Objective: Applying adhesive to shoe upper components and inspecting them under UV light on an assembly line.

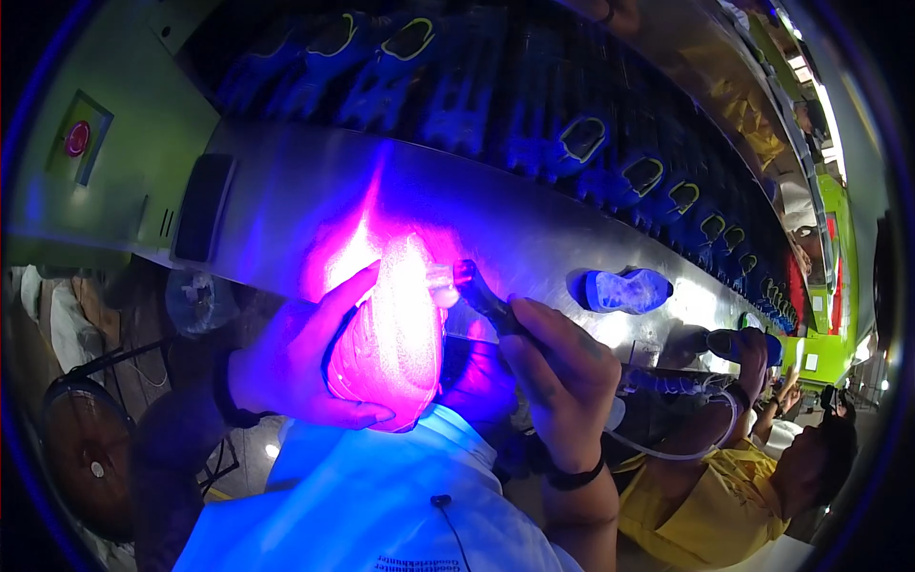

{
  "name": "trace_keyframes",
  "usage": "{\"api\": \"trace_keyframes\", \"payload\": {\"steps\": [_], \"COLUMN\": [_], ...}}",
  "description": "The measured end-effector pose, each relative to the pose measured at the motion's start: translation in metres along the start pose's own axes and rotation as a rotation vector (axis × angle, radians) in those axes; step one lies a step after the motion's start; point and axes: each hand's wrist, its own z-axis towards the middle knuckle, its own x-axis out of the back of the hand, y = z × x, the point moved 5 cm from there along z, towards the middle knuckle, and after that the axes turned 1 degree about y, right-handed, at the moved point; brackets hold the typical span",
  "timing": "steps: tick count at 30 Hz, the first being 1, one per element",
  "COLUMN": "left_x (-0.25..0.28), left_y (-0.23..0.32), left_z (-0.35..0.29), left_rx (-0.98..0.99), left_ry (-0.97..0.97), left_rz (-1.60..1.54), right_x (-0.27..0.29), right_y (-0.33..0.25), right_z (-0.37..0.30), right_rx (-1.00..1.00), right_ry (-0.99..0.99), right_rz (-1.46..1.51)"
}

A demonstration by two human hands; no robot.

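My left hand (310, 357) grips a shoe (391, 372) from its left side, with the thumb near its lower end. Strong pink and violet light washes out the shoe's surface, so its real colour and details cannot be told. My right hand (567, 372) is closed around the dark handle of a brush (484, 297). The brush's pale head meets the shoe's right edge, near the upper part. Below the shoe are my lit sleeve and clothing.
A metal bench (496, 234) runs across, with a pale shoe sole (626, 291) on it. Beyond it, several dark shoes (410, 40) stand in a row. A red button (76, 138) sits on a green panel at left. A co-worker in yellow (705, 496) is at right, holding a shoe (743, 345).
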Motion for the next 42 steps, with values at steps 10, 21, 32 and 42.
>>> {"api": "trace_keyframes", "payload": {"steps": [10,21,32,42], "left_x": [0.006,0.006,0.000,0.030], "left_y": [-0.008,-0.005,0.001,0.001], "left_z": [-0.008,0.005,-0.002,0.006], "left_rx": [0.327,0.406,0.411,0.495], "left_ry": [0.002,0.225,0.184,0.343], "left_rz": [-0.134,-0.382,-0.349,-0.136], "right_x": [-0.009,-0.023,-0.022,-0.020], "right_y": [0.019,0.028,0.024,0.022], "right_z": [-0.012,-0.046,-0.028,-0.040], "right_rx": [0.002,-0.115,0.086,0.020], "right_ry": [-0.004,0.109,0.140,-0.033], "right_rz": [0.097,0.011,-0.148,-0.060]}}
